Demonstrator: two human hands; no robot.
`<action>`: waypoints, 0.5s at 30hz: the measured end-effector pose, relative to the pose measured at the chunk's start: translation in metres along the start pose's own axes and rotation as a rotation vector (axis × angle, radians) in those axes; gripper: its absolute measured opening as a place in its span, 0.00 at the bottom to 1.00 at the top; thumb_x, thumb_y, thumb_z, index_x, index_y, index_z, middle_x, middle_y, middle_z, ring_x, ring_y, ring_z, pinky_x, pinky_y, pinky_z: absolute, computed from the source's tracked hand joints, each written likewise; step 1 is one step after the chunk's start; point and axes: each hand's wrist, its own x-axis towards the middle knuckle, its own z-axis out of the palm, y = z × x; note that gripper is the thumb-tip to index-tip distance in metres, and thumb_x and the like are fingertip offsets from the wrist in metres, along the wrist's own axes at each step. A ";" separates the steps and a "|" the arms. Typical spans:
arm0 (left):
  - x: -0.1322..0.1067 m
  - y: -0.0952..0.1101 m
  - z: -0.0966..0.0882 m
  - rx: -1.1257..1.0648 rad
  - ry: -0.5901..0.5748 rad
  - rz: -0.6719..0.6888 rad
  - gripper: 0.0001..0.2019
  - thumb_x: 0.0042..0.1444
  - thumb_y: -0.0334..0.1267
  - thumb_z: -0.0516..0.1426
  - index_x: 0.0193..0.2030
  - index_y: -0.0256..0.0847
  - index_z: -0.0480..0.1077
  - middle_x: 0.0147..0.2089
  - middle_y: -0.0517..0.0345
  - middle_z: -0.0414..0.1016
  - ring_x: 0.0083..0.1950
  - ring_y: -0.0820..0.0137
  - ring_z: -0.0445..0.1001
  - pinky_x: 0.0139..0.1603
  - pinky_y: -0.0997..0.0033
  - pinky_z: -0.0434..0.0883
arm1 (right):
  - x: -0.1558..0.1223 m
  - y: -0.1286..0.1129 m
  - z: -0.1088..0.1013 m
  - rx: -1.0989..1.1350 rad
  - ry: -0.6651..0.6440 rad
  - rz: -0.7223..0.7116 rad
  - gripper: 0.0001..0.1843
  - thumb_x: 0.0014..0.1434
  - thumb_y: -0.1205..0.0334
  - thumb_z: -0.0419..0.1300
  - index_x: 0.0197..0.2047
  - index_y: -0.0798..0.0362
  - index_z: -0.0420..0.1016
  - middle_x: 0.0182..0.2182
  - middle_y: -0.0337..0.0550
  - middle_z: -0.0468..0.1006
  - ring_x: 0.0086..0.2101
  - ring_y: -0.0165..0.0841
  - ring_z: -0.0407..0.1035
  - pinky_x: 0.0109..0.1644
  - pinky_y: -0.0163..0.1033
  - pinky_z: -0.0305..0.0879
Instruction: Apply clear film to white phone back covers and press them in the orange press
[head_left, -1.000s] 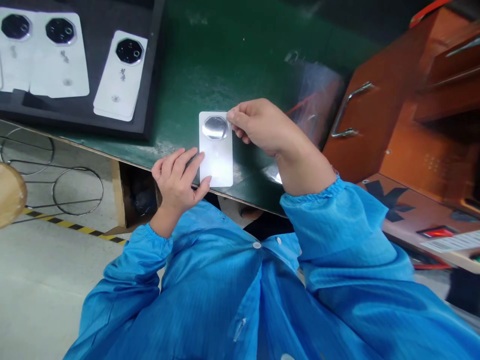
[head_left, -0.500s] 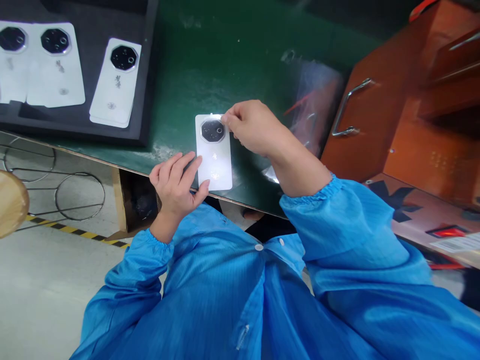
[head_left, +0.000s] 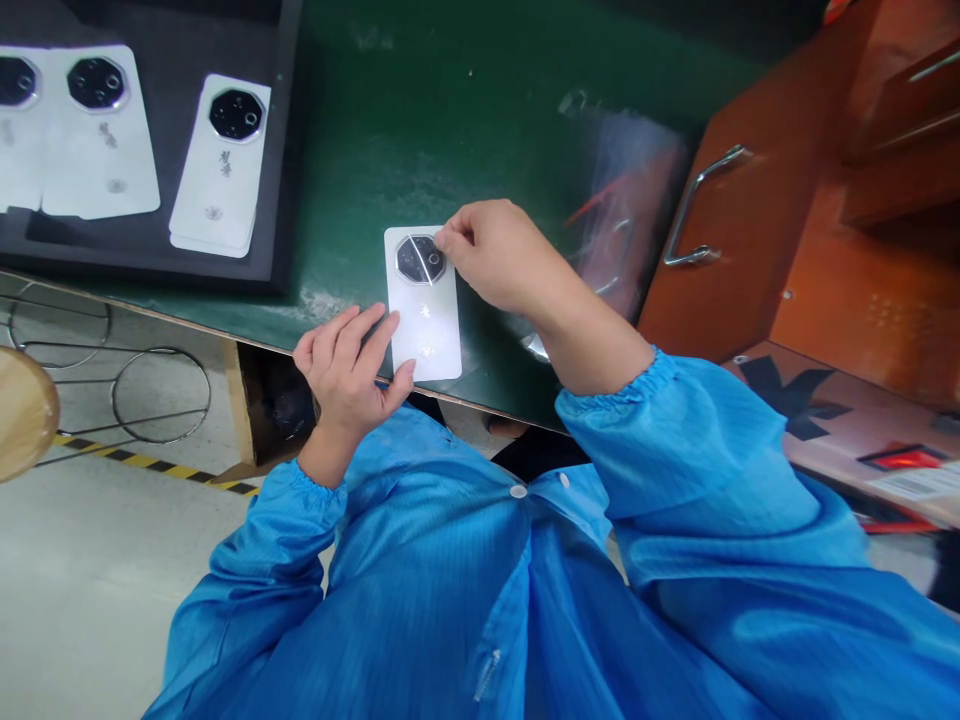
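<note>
A white phone back cover (head_left: pixel 424 335) with a dark octagonal camera window (head_left: pixel 412 260) lies flat near the table's front edge. My left hand (head_left: pixel 349 365) rests on its left side, fingers spread, with fingertips and thumb touching the cover's edge. At the upper right of the camera window, my right hand (head_left: pixel 495 250) is closed in a pinch. A bright slanted line crosses the window beside those fingertips, apparently the fold of a thin clear film held in the pinch. The film's outline is hard to see.
At the left, a black tray (head_left: pixel 281 200) holds several similar white covers (head_left: pixel 217 185). Clear plastic bags (head_left: pixel 630 190) lie on the green table (head_left: pixel 375 120) at right, beside an orange-brown cabinet (head_left: pixel 697 210) with a metal handle. A wooden-topped stool (head_left: pixel 22 410) stands lower left.
A bright slanted line now runs across the camera window, where glare lay along its top edge before. My right hand's pinch has shifted slightly left and down; my left hand stays against the cover.
</note>
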 end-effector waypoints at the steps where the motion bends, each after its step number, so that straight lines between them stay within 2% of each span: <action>1: 0.000 0.000 0.000 0.008 0.003 0.001 0.26 0.65 0.60 0.58 0.63 0.53 0.80 0.64 0.52 0.82 0.67 0.47 0.75 0.68 0.44 0.58 | 0.000 0.000 0.000 0.002 -0.002 0.001 0.12 0.68 0.53 0.65 0.33 0.45 0.71 0.25 0.41 0.69 0.36 0.42 0.70 0.45 0.48 0.69; 9: 0.000 -0.001 0.000 0.006 -0.003 -0.002 0.26 0.66 0.61 0.57 0.63 0.52 0.80 0.64 0.51 0.82 0.67 0.46 0.75 0.68 0.44 0.57 | -0.002 -0.005 0.001 -0.021 0.029 -0.003 0.11 0.66 0.58 0.64 0.31 0.45 0.71 0.24 0.41 0.68 0.35 0.43 0.69 0.46 0.49 0.68; 15: 0.000 0.000 0.000 -0.017 0.026 0.020 0.26 0.66 0.59 0.58 0.64 0.52 0.80 0.63 0.50 0.82 0.67 0.45 0.75 0.68 0.43 0.57 | -0.004 -0.015 -0.003 -0.021 0.030 0.000 0.12 0.64 0.64 0.65 0.29 0.47 0.73 0.21 0.38 0.65 0.31 0.39 0.66 0.42 0.45 0.64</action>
